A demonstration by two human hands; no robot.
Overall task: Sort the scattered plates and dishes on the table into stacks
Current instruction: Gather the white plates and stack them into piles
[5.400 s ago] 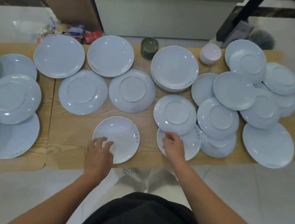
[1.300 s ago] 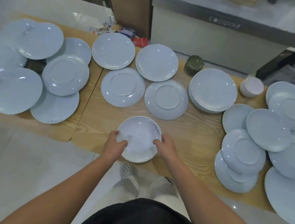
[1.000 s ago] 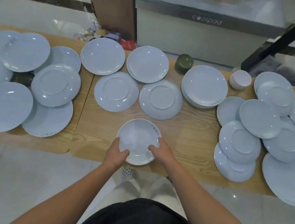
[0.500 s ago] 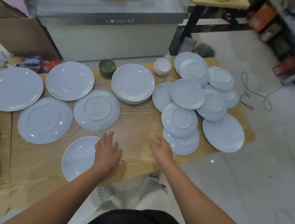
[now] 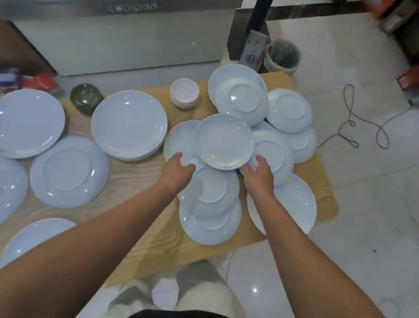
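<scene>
A pale blue round plate [image 5: 224, 140] lies face up on top of the pile of overlapping plates [image 5: 209, 212] at the right end of the wooden table [image 5: 133, 175]. It sits a little higher than its neighbours, and most of those are turned bottom up.

Both hands are at its near edge. The left hand [image 5: 177, 172] is at the near-left side and the right hand [image 5: 259, 175] at the near-right side, so the plate lies just beyond the fingers and between the two hands. The plate is round and has no long axis. What matters is that the two hands stand opposite each other across its near rim.

The fingers of both hands are loosely curled. The right thumb seems to touch the rim. The left hand seems to rest more on the plate beneath, just beside the rim. I cannot tell if either hand already pinches the plate.

In my judgement the next move is a lift with both hands. The left hand must first close the small gap to the rim, because a lift from one side can tilt the plate against its neighbours.
</scene>
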